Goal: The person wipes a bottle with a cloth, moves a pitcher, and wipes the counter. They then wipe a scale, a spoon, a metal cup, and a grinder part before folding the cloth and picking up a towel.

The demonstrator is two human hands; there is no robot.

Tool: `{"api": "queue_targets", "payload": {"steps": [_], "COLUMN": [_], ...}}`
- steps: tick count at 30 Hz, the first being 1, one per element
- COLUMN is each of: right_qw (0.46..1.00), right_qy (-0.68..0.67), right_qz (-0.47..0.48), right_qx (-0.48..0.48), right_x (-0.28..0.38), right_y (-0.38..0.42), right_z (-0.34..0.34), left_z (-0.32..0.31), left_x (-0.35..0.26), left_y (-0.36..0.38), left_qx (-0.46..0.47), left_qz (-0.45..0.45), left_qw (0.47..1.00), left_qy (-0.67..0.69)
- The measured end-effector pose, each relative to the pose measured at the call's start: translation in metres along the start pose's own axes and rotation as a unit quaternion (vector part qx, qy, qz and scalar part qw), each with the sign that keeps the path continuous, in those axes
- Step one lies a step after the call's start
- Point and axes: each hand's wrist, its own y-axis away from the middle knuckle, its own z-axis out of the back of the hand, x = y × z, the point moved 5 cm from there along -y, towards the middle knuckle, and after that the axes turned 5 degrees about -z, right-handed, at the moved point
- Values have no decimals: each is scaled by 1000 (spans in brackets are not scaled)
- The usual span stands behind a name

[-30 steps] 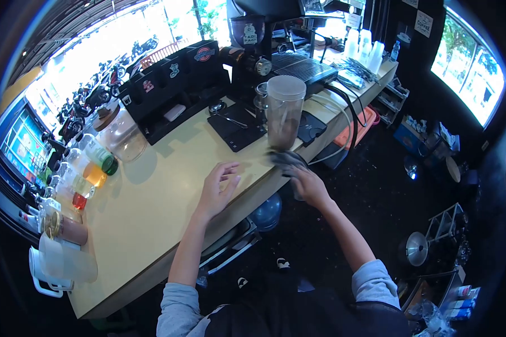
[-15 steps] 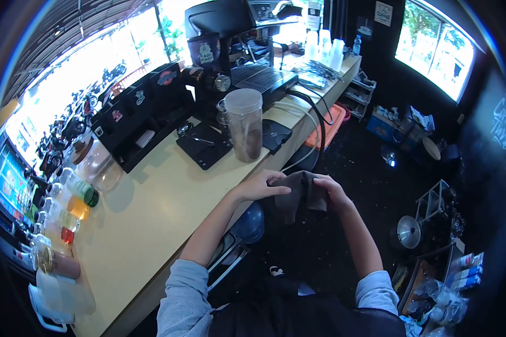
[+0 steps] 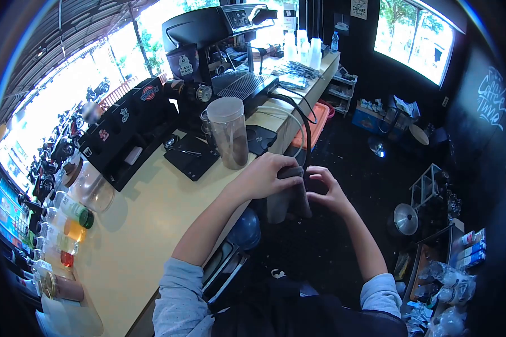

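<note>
A dark grey cloth (image 3: 289, 197) hangs folded from my left hand (image 3: 267, 175), whose thumb and fingers pinch its upper part beyond the counter's front edge. Just right of the cloth, my right hand (image 3: 330, 192) is open, fingers curved and thumb apart, with nothing in it. A tall clear plastic container (image 3: 228, 126) with a lid and brown contents stands on the counter beyond my left hand. Behind it lies a flat black pad (image 3: 192, 164) with a metal spoon (image 3: 186, 152) on it.
The pale counter (image 3: 146, 224) runs along my left. A black organizer box (image 3: 126, 135), an espresso machine (image 3: 208, 28) and several syrup bottles (image 3: 76, 229) stand on it. Under the edge is a blue round jug (image 3: 246, 229). Shelves with packages (image 3: 471, 250) are at lower right.
My right hand has let go of the cloth and moved slightly away to the right. The left hand has shifted over the cloth, which now hangs lower and more bunched. The view has turned slightly.
</note>
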Motion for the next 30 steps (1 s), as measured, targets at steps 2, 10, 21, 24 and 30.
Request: {"api": "queue_targets", "payload": {"steps": [2, 10, 21, 24, 30], "right_qw": [995, 976, 959, 946, 925], "right_qy": [4, 51, 9, -106, -150], "right_qz": [-95, -173, -250, -294, -252], "right_qx": [3, 124, 131, 89, 241], "right_x": [6, 0, -19, -15, 49], "right_y": [4, -2, -4, -9, -23], "right_z": [0, 29, 41, 7, -97], "left_z": [1, 34, -10, -12, 3], "left_x": [-1, 16, 111, 114, 83], "left_y": [2, 26, 77, 100, 135], "left_qx": [7, -22, -51, -119, -164], "left_qz": [-18, 36, 207, 234, 311], "left_qw": [1000, 992, 948, 934, 897], "left_qy": [-2, -119, 235, 241, 267]}}
